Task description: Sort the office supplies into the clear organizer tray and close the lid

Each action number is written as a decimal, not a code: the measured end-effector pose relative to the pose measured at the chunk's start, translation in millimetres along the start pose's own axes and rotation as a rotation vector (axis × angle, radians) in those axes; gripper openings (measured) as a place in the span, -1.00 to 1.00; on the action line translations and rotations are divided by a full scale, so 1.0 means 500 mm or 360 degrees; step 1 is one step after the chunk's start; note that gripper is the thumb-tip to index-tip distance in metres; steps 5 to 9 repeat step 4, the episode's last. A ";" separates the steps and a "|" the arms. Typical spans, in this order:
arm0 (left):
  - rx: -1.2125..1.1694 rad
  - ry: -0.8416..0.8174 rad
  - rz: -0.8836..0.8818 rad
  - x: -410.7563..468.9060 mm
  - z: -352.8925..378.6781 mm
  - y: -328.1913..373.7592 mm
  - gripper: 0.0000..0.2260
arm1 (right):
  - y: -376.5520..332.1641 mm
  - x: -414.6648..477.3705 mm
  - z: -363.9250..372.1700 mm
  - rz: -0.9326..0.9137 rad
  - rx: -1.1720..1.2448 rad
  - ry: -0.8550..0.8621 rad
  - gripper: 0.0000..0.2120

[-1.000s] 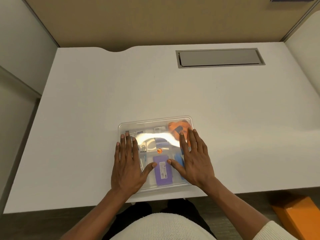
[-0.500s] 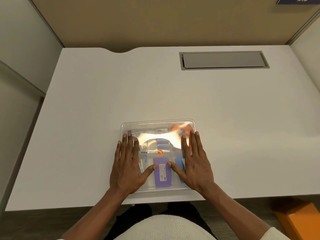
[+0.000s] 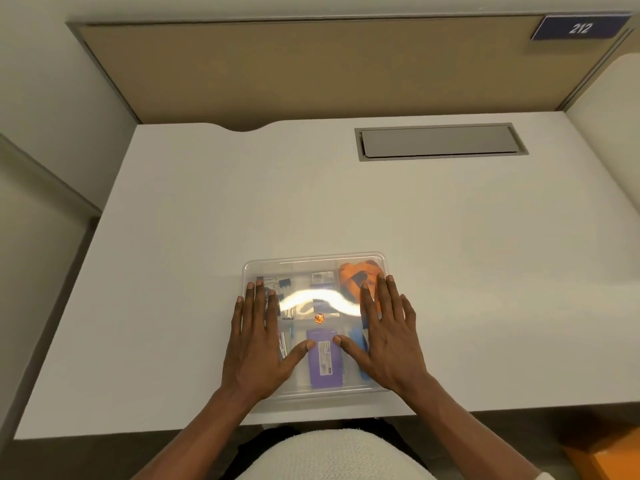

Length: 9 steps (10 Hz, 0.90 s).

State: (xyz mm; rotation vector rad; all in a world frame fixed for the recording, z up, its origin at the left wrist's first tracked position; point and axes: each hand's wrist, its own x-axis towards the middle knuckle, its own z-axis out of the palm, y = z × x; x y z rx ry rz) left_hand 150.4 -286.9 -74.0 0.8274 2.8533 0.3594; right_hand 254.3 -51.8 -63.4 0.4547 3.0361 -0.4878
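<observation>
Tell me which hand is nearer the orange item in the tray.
Right. The right hand has its fingertips lying over the orange item at the tray's far right corner; the left hand rests across the lid on the left side.

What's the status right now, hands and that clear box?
Left hand and right hand flat, open, on the lid. Clear organizer tray closed, supplies inside. Desk around it bare, nothing in the way.

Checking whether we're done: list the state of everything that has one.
Lid: on the tray, closed.
Tray: filled, flat on the desk.
Left hand: flat, open, on lid.
Right hand: flat, open, on lid.
Desk hatch: shut.
</observation>
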 end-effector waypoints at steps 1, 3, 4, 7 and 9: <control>0.0058 -0.0051 -0.0004 0.007 -0.013 -0.001 0.04 | -0.009 0.008 -0.021 0.0045 -0.0099 -0.0045 0.03; 0.0075 0.0002 0.0070 0.021 -0.035 0.002 0.00 | -0.009 0.022 -0.033 0.0060 -0.0065 0.0066 -0.09; 0.0061 0.0077 0.0102 0.040 -0.049 0.002 0.00 | -0.003 0.040 -0.049 0.0016 -0.0002 0.0151 -0.16; 0.0061 0.0077 0.0102 0.040 -0.049 0.002 0.00 | -0.003 0.040 -0.049 0.0016 -0.0002 0.0151 -0.16; 0.0061 0.0077 0.0102 0.040 -0.049 0.002 0.00 | -0.003 0.040 -0.049 0.0016 -0.0002 0.0151 -0.16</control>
